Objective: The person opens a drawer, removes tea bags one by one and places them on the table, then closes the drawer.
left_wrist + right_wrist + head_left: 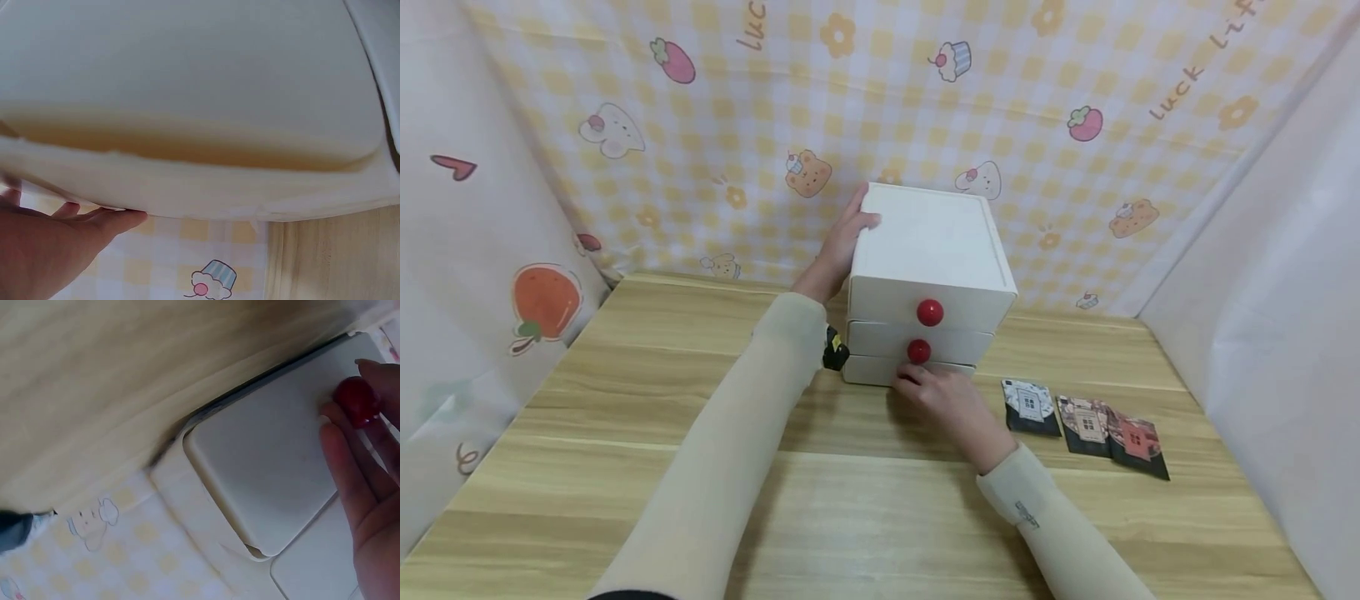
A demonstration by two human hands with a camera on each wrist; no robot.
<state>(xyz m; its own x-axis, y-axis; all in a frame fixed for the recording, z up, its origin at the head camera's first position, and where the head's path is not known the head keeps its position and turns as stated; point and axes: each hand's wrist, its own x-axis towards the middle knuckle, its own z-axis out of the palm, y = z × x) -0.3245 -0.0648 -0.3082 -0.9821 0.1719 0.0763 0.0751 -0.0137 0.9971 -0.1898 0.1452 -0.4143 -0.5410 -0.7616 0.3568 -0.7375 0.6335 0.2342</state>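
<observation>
A white three-drawer cabinet [932, 237] stands at the table's back, its drawer fronts facing me. My left hand [847, 237] holds its upper left side towards the rear, thumb over the top edge. In the left wrist view that hand [59, 244] lies along the cabinet's edge; some fingers are hidden. My right hand [951, 408] is at the bottom drawer [867, 371]. The right wrist view shows its fingers and thumb around a red round knob [357, 400], pinching it. Above are the middle red knob [919, 351] and the top red knob [930, 312].
Right of the cabinet lie three small flat packets: a grey-white one [1031, 406], a pinkish one [1084, 425] and a red one [1137, 442], the last two touching. A patterned cloth [737, 125] hangs behind the wooden table [865, 517]; white sheets stand at both sides.
</observation>
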